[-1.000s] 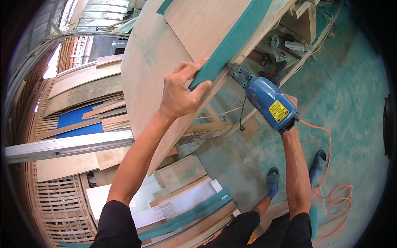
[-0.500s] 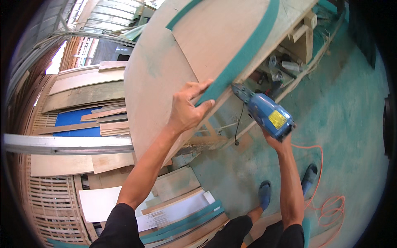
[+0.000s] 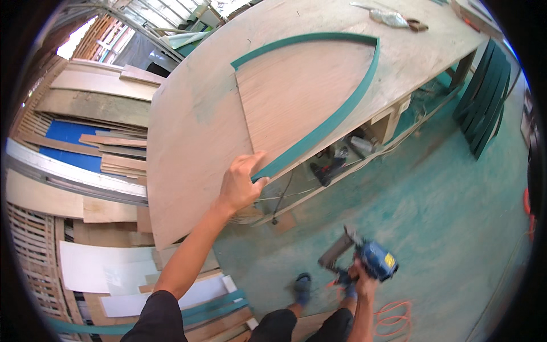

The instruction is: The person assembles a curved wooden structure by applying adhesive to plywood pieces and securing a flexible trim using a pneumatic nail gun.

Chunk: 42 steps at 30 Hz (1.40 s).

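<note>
An arch-shaped wooden panel (image 3: 307,80) lies on a pale wooden worktable (image 3: 191,122), with a thin teal strip (image 3: 333,126) running around its curved edge to a pointed bend at the far right. My left hand (image 3: 238,183) grips the strip's near end at the panel's corner, fingers over the inner side and thumb on the outside. Down by my legs, away from the table, my right hand (image 3: 363,280) is closed around the handle of a blue nail gun (image 3: 377,260). The gun's nose and long magazine point up and left, slightly blurred.
Beneath the table a shelf holds a power drill (image 3: 327,171) and loose items. Orange hose (image 3: 393,319) coils on the floor by my feet. Stacked boards (image 3: 97,108) line the left. Dark strips (image 3: 484,94) stand at the right; a plastic bag (image 3: 389,18) lies at the table's far end.
My right hand has drawn the nail gun away from the strip's outer edge and lowered it toward my legs. My left hand stays at the panel's corner. The view has shifted, showing the whole arch.
</note>
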Motion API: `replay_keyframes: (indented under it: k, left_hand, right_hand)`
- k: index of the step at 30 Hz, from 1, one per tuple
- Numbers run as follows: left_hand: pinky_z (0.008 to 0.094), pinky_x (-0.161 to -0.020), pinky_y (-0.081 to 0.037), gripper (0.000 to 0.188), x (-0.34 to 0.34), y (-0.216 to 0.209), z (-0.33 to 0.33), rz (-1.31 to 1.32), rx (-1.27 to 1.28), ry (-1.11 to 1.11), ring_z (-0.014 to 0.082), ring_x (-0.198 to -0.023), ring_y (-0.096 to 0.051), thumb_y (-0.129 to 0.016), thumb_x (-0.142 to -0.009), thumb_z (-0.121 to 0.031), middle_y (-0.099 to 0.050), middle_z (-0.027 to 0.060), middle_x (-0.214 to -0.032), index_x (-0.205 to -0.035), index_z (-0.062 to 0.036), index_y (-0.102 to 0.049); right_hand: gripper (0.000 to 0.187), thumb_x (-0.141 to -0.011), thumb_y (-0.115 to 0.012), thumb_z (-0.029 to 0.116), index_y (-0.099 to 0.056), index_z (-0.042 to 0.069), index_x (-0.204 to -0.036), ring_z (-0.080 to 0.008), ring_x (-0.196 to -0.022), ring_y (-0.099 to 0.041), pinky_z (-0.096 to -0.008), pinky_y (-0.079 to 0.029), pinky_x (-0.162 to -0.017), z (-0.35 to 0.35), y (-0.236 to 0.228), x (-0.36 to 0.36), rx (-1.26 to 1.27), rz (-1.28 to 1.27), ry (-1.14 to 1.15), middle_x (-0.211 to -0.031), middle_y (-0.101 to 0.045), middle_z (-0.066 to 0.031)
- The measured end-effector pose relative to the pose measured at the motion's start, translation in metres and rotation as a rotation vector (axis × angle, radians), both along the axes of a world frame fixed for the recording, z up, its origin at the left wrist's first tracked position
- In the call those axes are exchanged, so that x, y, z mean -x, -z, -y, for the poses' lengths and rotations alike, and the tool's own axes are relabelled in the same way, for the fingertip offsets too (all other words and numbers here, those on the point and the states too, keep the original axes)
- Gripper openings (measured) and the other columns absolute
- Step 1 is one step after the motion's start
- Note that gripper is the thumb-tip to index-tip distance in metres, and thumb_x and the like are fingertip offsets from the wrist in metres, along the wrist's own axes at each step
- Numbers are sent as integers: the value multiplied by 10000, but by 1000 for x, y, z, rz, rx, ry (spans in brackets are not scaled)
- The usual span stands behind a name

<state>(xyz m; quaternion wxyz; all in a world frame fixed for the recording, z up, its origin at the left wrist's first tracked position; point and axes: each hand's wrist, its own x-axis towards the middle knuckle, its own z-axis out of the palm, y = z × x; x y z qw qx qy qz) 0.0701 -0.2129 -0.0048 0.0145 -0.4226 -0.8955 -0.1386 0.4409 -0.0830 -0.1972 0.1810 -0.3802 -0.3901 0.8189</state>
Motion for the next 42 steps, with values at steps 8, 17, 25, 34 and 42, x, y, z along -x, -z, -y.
replay_keyframes:
  k: [8,17,25,34,42]
  left_hand:
    - [453,-1001,-496,890,-16,7,-43,206,-186,-508,414,-1188,-620,-908,-706,-230,-627,295,-1273,-1428,60,-477]
    - [432,-892,-518,721,-139,13,-145,228,-77,-624,360,-1035,-629,-844,-769,-247,-601,220,-1121,-1354,62,-555]
    - [446,-865,-537,634,-198,6,-236,325,-172,-602,382,-1071,-611,-796,-818,-267,-576,218,-1122,-1285,70,-530]
    - [404,-694,-562,547,-171,8,-206,196,-181,-634,328,-852,-684,-806,-834,-245,-634,168,-1000,-1233,80,-619]
    - [434,-825,-568,723,-167,20,-184,164,-81,-684,358,-1027,-681,-775,-872,-348,-642,216,-1190,-1391,66,-489]
  right_hand:
    - [219,-930,-727,152,-639,-5,-1055,-132,-504,-458,-330,-425,-540,-78,-37,-172,311,199,159,-596,-448,16]
    - [242,-1005,-646,261,-610,49,-1116,-105,-500,-421,-318,-422,-551,-193,-82,-188,150,133,191,-590,-410,38]
    - [212,-998,-639,186,-607,16,-1122,-103,-509,-420,-323,-419,-545,-266,-115,-138,-11,116,4,-590,-425,27]
    - [226,-1003,-612,138,-573,-14,-1166,-117,-510,-454,-323,-433,-560,-347,-113,-111,5,124,-116,-594,-426,14]
    - [230,-968,-636,65,-591,-45,-1164,-117,-535,-456,-315,-430,-568,-378,-104,-101,58,90,-232,-630,-475,2]
